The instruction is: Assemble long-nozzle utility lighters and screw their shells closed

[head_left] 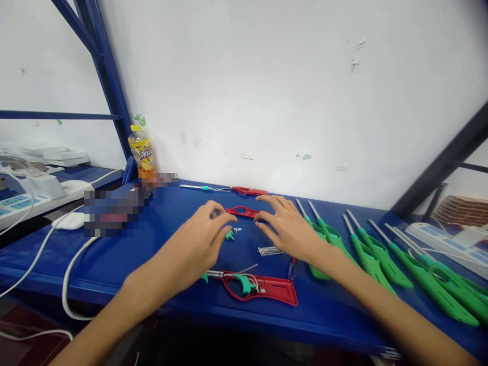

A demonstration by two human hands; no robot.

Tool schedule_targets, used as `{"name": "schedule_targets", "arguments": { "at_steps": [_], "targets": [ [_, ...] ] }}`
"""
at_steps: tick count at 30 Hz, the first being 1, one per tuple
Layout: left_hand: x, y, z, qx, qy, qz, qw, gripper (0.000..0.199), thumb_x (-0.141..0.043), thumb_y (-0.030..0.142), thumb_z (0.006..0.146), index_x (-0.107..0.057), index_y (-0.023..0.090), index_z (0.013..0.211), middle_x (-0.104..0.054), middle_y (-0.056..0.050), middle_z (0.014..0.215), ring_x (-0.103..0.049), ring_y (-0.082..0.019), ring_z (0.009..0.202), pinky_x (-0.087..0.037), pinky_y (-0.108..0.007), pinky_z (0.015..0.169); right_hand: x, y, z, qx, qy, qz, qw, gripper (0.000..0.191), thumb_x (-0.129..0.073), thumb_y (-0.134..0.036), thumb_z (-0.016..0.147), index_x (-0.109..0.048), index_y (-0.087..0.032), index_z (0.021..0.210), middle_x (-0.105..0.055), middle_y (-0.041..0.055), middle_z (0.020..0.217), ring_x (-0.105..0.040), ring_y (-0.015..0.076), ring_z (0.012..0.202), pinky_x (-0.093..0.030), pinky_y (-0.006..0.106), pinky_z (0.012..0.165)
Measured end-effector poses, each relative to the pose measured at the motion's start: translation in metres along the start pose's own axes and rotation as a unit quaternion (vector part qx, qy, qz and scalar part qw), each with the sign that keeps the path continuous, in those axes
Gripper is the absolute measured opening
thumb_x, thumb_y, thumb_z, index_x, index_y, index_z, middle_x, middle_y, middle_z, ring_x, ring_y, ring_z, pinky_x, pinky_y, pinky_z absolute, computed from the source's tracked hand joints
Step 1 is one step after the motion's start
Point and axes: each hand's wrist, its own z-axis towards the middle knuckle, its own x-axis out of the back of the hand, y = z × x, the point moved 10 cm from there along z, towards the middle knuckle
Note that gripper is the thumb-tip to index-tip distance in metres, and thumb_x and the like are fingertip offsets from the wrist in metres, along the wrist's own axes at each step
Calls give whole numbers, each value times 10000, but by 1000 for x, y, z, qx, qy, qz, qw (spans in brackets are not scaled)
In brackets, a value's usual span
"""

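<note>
My left hand [208, 231] hovers over the middle of the table, fingers bent and apart, with nothing visible in it. Its fingertips are nearest a red lighter shell half [242, 210] and a small green trigger [230, 235]. My right hand [285, 226] is spread open by the shell's right end; whether it touches the shell I cannot tell. Under that hand lie several thin metal pieces [270, 250]. Closer to me, another red lighter half [280, 291] holds a green trigger [244, 283], wires and a metal rod. A dark translucent piece [293, 269] lies beside it.
Several green lighters [369, 262] lie along the right side. Near the wall is a red lighter piece [249, 191] with a metal tube [192, 187]. A yellow-capped drink bottle [143, 152] stands back left. White cables [68, 269] and a power strip [17, 206] are at left.
</note>
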Motion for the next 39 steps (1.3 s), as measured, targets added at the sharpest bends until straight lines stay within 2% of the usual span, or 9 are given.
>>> {"name": "schedule_targets", "arguments": {
  "at_steps": [4,8,10,13,15,22,27,34,39],
  "targets": [
    [17,-32,13,103,-23,56,993,360,-509,158,1034,-692,248,1331,-305,-148,1637,-592,-372,1290,-528,-603,1062,-9,-6,2,9,-21,24,999,223,-553,-313,1068,-754,-217,1071,-590,147,1423,-517,343,1362,-451,599,1104],
    [20,-32,10,117,-18,25,993,398,-485,102,1017,-734,282,1270,-113,-69,1751,-519,-389,1409,-517,-590,1093,-5,0,-9,3,-43,68,997,250,-552,-388,1069,-747,-235,1096,-585,131,1411,-511,331,1367,-423,600,1122],
    [14,-26,11,93,-28,-8,995,343,-513,139,1024,-741,272,1243,-270,-83,1705,-547,-363,1386,-504,-577,1107,-4,2,-14,8,-65,95,993,209,-588,-390,1048,-741,-253,1090,-623,95,1349,-561,293,1299,-455,548,1096],
    [0,-17,19,38,-44,-58,997,263,-514,217,1063,-747,270,1173,-657,-49,1374,-650,-252,1235,-510,-461,1107,-8,1,-19,17,-104,129,986,134,-660,-351,1001,-741,-260,1054,-696,51,1166,-647,239,1119,-512,455,999],
    [-14,-15,25,23,-58,-68,996,266,-497,215,1074,-743,266,1159,-736,-20,1212,-673,-216,1170,-519,-401,1084,-11,0,-21,18,-123,140,982,90,-693,-311,968,-745,-260,1020,-713,35,1067,-665,232,1053,-515,435,963],
    [-51,-29,25,31,-128,-30,991,348,-532,113,1010,-705,207,1298,-701,-108,1308,-631,-299,1257,-495,-474,1088,-15,2,-25,-4,-133,153,979,66,-693,-271,939,-722,-259,997,-706,29,1021,-647,244,1018,-482,429,918],
    [-48,-36,20,39,-149,-15,988,363,-570,91,973,-715,258,1260,-712,-76,1229,-673,-265,1177,-524,-389,999,-23,-7,-21,7,-116,172,978,53,-701,-286,960,-699,-237,979,-709,5,924,-640,204,920,-476,393,918],
    [-48,-45,20,51,-140,25,989,202,-598,163,986,-736,236,1113,-700,-76,1077,-685,-275,1033,-521,-383,887,-29,-12,-16,26,-79,175,981,141,-691,-364,1012,-727,-231,984,-734,12,962,-642,211,1025,-428,422,1018],
    [-44,-61,15,67,-128,69,987,343,-476,117,1006,-697,192,1257,-675,-123,1097,-672,-300,1023,-520,-430,897,-31,-7,-13,39,-59,162,984,170,-617,-339,1059,-736,-223,1020,-755,23,1002,-639,224,1070,-399,443,1034]
  ]
}}
